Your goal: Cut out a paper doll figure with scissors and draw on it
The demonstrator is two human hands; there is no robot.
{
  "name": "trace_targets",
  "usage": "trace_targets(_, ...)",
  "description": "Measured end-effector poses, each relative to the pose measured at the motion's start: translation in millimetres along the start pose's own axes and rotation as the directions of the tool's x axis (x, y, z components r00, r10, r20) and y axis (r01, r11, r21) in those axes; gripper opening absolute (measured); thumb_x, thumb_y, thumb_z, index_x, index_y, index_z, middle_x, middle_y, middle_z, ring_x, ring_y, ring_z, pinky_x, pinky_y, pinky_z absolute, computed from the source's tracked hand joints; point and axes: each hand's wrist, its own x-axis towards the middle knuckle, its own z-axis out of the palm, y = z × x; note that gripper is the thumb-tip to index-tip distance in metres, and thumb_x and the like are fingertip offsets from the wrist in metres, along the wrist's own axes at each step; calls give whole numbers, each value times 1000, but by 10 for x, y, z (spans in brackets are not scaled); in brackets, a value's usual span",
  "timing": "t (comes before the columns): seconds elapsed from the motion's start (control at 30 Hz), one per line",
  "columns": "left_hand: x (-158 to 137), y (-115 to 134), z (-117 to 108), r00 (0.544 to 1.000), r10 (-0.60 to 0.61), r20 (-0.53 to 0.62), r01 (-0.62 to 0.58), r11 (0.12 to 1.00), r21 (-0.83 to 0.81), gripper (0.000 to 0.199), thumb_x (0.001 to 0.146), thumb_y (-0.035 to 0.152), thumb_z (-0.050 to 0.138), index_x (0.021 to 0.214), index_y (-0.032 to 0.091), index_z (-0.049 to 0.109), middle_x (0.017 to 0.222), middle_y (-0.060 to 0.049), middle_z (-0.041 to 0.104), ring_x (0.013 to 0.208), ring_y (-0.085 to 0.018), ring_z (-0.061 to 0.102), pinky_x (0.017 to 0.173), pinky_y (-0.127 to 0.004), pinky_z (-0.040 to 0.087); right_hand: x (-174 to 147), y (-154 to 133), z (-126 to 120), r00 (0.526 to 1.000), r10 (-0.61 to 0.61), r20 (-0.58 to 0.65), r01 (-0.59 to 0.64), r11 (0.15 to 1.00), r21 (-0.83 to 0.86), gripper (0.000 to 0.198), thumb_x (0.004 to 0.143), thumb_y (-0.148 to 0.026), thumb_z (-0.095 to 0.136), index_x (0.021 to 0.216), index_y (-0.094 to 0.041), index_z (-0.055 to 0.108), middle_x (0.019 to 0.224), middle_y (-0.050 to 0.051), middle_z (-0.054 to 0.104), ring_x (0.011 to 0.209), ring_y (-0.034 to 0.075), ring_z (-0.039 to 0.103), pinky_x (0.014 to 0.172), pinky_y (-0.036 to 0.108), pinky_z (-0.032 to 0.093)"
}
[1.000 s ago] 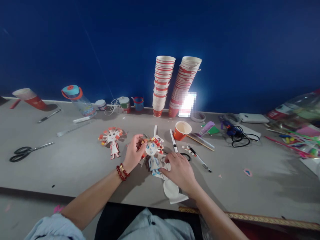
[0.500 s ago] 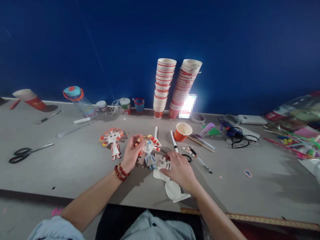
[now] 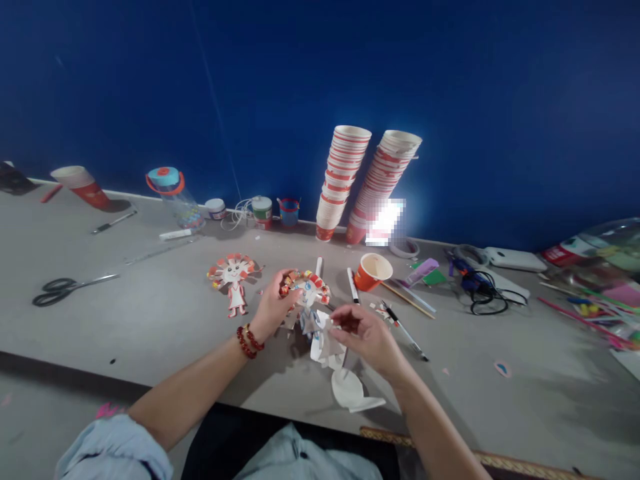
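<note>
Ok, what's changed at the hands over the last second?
The right hand has turned, now curled by the white paper scraps; whether it grips one I can't tell. The blue-trimmed paper doll has shifted slightly left, clear of that hand's thumb. The left hand keeps its grip on that doll. The red-trimmed doll and orange cup stay put.

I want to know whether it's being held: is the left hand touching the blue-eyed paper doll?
Touching. The head view shows the left hand gripping the blue-eyed paper doll, its thumb over one side of the head.
</note>
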Motion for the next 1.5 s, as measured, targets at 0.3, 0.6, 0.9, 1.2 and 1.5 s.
trace_targets(0.3,7,-9,15,999,17,33,-19,998,66,39,80,27,61,118,20,54,115,-7,67,104,-22,64,91,-38,51,123,159,327,973,-136,-186,76,951,-301,5,80,-26,66,82,-21,67,82,3,68,79,21,62,77,32,48)
trace_targets(0.6,-7,14,25,992,-76,97,87,989,-119,38,81,31,63,116,22,54,113,-5,68,102,-21,65,87,-33,52,129,186,374,974,-85,-212,62,992,-111,11,82,-29,66,81,-21,58,76,1,63,64,16,60,63,26,51)
trace_targets(0.9,-12,40,54,962,-190,197,257,873,-414,42,77,32,69,114,21,54,98,-4,71,80,-19,69,64,-27,55,63,181,391,956,-121,-267,88,987,-134,9,84,-27,65,82,-21,58,78,1,62,68,16,59,65,26,51)
trace_targets(1.2,-84,157,36,902,-225,368,425,614,-665,44,82,39,67,120,20,56,108,-8,68,84,-17,65,69,-27,54,60,195,361,893,-254,-371,215,966,-144,8,83,-24,66,82,-21,59,79,1,59,68,16,56,64,26,48)
trace_targets(1.5,-211,126,86,930,-40,365,255,787,-562,75,75,21,77,139,29,39,135,-6,55,123,-22,51,105,-35,38,70,170,295,860,-276,-430,225,960,-166,8,83,-24,66,83,-21,58,79,1,59,69,16,55,64,27,48)
